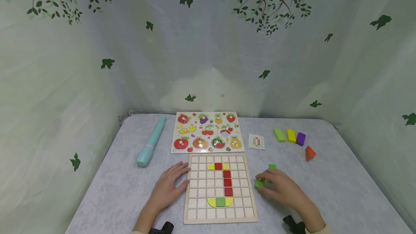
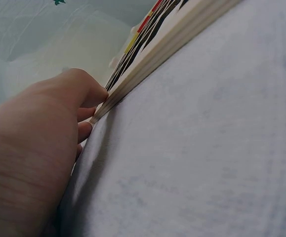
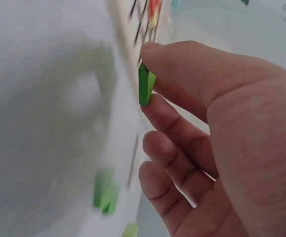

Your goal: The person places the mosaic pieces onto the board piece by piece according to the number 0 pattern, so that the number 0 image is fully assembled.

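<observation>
A wooden grid board lies on the table in front of me, with red, yellow and green tiles set in its squares. My left hand rests flat on the cloth, fingertips against the board's left edge. My right hand is just right of the board and pinches a small green tile between thumb and forefinger; the right wrist view shows that tile held off the table. Another green tile lies on the cloth just behind the hand.
A fruit peg puzzle lies behind the board, a teal tube to its left, a small pattern card to its right. Green, yellow and purple blocks and an orange wedge sit far right. Leaf-print curtains enclose the table.
</observation>
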A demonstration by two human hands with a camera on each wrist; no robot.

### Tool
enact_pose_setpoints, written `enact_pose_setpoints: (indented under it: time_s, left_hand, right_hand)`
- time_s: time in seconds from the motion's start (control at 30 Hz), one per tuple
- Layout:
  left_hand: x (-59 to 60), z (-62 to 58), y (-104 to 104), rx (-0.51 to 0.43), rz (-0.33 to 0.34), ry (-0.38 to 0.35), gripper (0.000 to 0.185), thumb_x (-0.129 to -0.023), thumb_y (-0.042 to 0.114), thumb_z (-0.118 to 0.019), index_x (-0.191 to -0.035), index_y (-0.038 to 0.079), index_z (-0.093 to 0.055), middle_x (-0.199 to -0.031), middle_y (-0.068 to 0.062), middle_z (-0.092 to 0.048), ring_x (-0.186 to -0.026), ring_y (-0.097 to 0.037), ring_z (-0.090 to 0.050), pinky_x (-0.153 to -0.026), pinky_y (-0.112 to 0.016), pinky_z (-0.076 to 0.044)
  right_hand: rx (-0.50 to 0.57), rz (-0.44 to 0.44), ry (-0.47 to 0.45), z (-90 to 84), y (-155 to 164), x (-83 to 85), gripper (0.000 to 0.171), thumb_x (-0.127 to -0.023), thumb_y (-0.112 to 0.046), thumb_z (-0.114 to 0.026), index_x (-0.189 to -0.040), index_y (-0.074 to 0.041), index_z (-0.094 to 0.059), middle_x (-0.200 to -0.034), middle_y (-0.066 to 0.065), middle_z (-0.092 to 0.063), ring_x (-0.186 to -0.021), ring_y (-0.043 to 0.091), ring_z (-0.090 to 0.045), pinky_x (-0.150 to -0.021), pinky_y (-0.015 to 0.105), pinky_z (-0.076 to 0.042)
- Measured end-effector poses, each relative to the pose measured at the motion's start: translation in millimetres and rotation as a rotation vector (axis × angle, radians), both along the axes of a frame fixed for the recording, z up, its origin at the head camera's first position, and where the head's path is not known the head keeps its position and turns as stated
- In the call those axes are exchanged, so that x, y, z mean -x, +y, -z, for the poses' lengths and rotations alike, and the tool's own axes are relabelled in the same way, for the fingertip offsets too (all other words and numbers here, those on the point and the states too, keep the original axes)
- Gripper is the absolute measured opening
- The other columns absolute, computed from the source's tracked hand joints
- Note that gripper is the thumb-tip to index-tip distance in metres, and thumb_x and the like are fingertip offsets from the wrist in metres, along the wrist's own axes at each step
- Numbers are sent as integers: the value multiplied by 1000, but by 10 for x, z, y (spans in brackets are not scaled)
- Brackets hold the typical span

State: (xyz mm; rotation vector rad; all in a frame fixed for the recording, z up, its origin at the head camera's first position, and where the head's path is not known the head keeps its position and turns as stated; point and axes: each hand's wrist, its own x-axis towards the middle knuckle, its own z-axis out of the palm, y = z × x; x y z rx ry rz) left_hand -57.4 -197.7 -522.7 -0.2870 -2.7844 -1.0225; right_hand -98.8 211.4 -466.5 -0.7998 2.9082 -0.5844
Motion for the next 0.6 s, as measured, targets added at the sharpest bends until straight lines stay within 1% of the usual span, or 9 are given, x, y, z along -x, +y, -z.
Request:
enact_pose_setpoints:
  time_s: [0.1, 0.23, 0.3, 0.43, 0.53, 0.6]
  left_hand:
    - [-6, -11, -14, -4, -2, -20, 43, -94, 27, -77, -135, 21, -68, -150, 5, -58, -147, -25, -45, -121, -56, -35]
    - [-9, -5, 11, -3, -11, -57, 43, -94, 31, -76, -136, 23, -67, -152, 7, -56, -149, -23, -43, -122, -54, -35]
    - [-12, 1, 15, 2, -16, -48, 43, -94, 30, -76, -136, 23, -68, -152, 6, -57, -148, -23, -44, -121, -55, -35]
    - [-6, 12, 15, 7, -12, 2, 43, -93, 27, -77, -135, 21, -68, -151, 4, -58, -146, -26, -46, -119, -57, -37]
    - [3, 19, 10, 7, -7, 28, 43, -93, 25, -78, -134, 20, -69, -150, 3, -59, -146, -28, -47, -119, -58, -37]
    - [8, 21, 5, 9, -7, 34, 43, -93, 25, -78, -134, 19, -69, -150, 2, -59, -146, -28, -47, -119, -57, -37]
  right_hand:
    - [12, -17, -19, -24, -192, 38, 30, -86, -30, -84, -114, -24, -76, -99, -21, -64, -92, 2, -58, -81, 30, -58]
    - [34, -51, -41, -39, -421, 49, 29, -88, -34, -83, -115, -25, -76, -101, -19, -66, -93, 4, -58, -81, 28, -58]
    - [61, -80, -38, -48, -536, 51, 29, -88, -35, -83, -115, -24, -76, -103, -17, -67, -95, 5, -59, -82, 29, -58]
    - [108, -145, -31, -58, -764, 51, 27, -89, -33, -82, -115, -23, -77, -106, -13, -69, -97, 6, -60, -83, 29, -58]
    - [110, -203, -47, -32, -936, 48, 26, -92, -34, -79, -116, -24, -77, -106, -12, -68, -95, 7, -59, -83, 27, -57]
    - [105, -240, -61, 0, -1039, 36, 27, -93, -37, -78, -116, -25, -77, -108, -13, -69, -95, 6, -58, -83, 25, -56]
